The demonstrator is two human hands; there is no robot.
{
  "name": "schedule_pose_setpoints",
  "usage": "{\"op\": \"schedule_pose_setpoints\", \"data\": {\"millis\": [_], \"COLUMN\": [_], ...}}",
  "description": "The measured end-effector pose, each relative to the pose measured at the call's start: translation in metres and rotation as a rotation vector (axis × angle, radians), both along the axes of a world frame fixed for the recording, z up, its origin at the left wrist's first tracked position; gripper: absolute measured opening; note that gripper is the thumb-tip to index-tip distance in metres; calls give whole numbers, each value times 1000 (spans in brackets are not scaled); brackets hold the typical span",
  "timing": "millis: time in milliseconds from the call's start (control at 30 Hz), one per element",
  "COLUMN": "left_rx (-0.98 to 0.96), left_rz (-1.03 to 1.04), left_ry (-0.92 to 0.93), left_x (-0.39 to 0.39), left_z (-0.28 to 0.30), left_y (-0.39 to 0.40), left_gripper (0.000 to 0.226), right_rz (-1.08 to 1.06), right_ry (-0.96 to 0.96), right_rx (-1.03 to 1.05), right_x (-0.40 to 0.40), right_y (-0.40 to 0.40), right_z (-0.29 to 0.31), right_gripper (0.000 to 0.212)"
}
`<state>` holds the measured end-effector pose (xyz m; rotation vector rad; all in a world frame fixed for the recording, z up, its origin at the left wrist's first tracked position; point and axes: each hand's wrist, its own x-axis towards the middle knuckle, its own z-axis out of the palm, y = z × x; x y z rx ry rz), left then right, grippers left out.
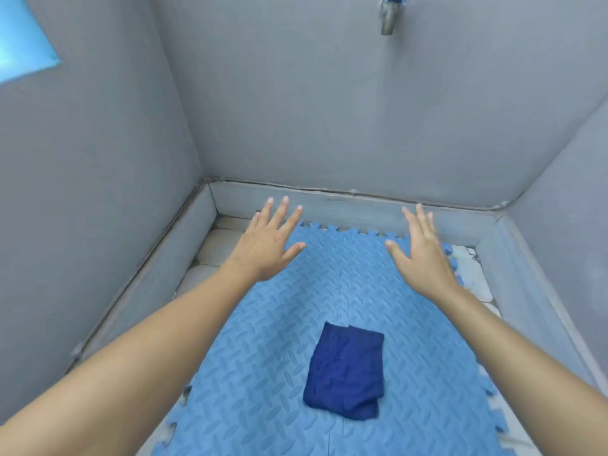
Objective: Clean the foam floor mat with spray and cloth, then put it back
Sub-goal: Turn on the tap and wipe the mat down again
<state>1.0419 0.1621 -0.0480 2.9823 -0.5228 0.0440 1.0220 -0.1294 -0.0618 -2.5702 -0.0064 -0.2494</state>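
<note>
The light blue foam floor mat (263, 373) lies flat on the floor of a small grey-walled stall; its surface carries a raised diamond-plate pattern and its edges are cut in interlocking puzzle teeth; a seam runs down the middle where two tiles join. A folded dark blue cloth (345, 370) rests on the mat, on the near half and just right of the seam, well apart from both hands. The person's left hand (268, 245) reaches out over the far left corner of the mat, palm down, fingers straight and spread, holding nothing; the right hand (424, 255) reaches over the far right part of the mat, palm down, fingers straight and closer together with the thumb out to the side, also holding nothing; whether either hand touches the mat cannot be told. Pale floor tiles (214, 248) show beside the mat at the far left and far right; a low grey kerb (355, 209) borders the floor; a metal tap (387, 18) juts from the back wall above.
</note>
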Motion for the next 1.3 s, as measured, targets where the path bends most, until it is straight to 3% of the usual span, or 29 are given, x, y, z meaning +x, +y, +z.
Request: {"op": "schedule_pose_setpoints", "data": {"millis": [133, 200, 300, 433, 667, 767, 833, 1000, 1067, 1133, 1200, 1300], "left_rx": [63, 82, 88, -72, -172, -180, -167, -78, -91, -181, -243, -144], "left_rz": [-242, -382, -456, -183, 457, 598, 493, -220, -320, -130, 233, 662], "left_ry": [226, 300, 237, 151, 104, 140, 120, 140, 139, 114, 65, 95], "left_x": [-67, -107, -154, -122, 70, 112, 105, -4, -2, 35, 87, 142], "left_z": [-96, -137, -192, -212, -213, -215, -213, -208, -209, -211, -211, -209], "left_y": [-57, -84, -113, -120, -69, -55, -67, -120, -111, -85, -44, 24], "left_gripper": [75, 85, 80, 58, 56, 56, 55, 57, 57, 56, 53, 51], "right_rz": [-146, -211, -248, -283, -290, -294, -290, -297, -302, -294, -298, -303], "right_ry": [436, 471, 390, 262, 227, 231, 246, 254, 246, 238, 233, 220], "right_rx": [-251, -335, -412, -379, -358, -352, -352, -342, -338, -330, -327, -336], "right_x": [-51, -74, -94, -99, -98, -97, -98, -99, -99, -98, -99, -98], "right_y": [-43, -62, -72, -75, -74, -75, -77, -76, -77, -79, -79, -77], "right_z": [-125, -154, -177, -191, -192, -192, -194, -192, -193, -193, -194, -196], "right_gripper": [59, 56, 56, 58, 61, 59, 58, 59, 59, 59, 59, 58]}}
